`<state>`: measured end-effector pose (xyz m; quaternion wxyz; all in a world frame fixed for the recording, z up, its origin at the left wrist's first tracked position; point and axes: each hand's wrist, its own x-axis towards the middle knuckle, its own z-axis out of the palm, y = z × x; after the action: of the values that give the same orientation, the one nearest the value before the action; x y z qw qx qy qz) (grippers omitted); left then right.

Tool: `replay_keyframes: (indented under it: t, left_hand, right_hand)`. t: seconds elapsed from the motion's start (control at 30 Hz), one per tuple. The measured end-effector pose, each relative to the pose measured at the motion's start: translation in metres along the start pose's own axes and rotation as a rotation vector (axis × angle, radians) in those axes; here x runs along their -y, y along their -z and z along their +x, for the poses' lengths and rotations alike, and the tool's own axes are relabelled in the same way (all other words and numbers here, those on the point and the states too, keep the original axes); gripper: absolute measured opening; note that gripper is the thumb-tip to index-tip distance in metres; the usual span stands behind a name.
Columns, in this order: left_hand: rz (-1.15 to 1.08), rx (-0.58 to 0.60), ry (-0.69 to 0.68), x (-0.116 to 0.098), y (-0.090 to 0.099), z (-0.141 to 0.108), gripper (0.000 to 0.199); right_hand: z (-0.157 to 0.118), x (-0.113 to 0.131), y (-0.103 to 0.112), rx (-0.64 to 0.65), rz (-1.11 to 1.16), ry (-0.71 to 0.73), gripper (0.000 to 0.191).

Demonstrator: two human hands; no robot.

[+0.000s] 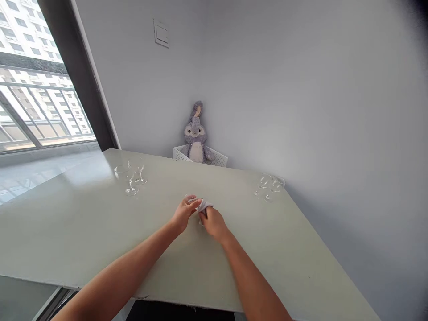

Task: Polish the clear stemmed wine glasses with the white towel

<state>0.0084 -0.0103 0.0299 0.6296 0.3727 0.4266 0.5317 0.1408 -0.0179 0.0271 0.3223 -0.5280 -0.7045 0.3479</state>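
Over the middle of the pale table, my left hand point(184, 211) is closed around a clear glass point(190, 197), whose rim shows past the fingers. Most of that glass is hidden by both hands. A light grey-white cloth point(204, 205) is bunched in my right hand point(213, 222), pressed against the glass. The two hands almost touch. To the left stand two clear stemmed glasses, a nearer one point(131, 191) and a farther one point(141, 180), both upright. Two more stemmed glasses, one point(263, 182) and its neighbour point(275, 185), stand close together at the right.
The pale table point(160, 267) runs to the wall at the right and a window point(40, 98) at the left. Behind its far edge, a plush rabbit point(196, 138) sits in a white perforated basket point(217, 158). A light switch point(162, 34) is on the wall.
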Motion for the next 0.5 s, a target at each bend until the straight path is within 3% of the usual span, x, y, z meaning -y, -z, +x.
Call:
replay_keyframes:
  t: [0.07, 0.17, 0.23, 0.4, 0.5]
  left_hand:
    - [-0.043, -0.053, 0.021, 0.004, -0.003, 0.001, 0.037]
    - [-0.103, -0.062, 0.01, 0.0, -0.003, -0.001, 0.032]
    - [-0.115, -0.01, -0.012, -0.008, -0.002, -0.003, 0.032]
    - [-0.212, 0.31, 0.005, -0.02, 0.002, -0.007, 0.029]
    - [-0.299, 0.372, -0.026, -0.02, 0.005, -0.006, 0.029]
  right_hand:
    - [-0.002, 0.004, -0.006, -0.107, -0.286, 0.062, 0.008]
    - [-0.003, 0.009, -0.013, -0.157, -0.319, 0.103, 0.01]
    - [-0.001, 0.01, -0.009, -0.09, -0.102, 0.033, 0.003]
    - [0.0, 0.003, 0.008, 0.317, 0.858, -0.19, 0.013]
    - [-0.001, 0.002, 0.005, 0.382, 1.231, -0.277, 0.013]
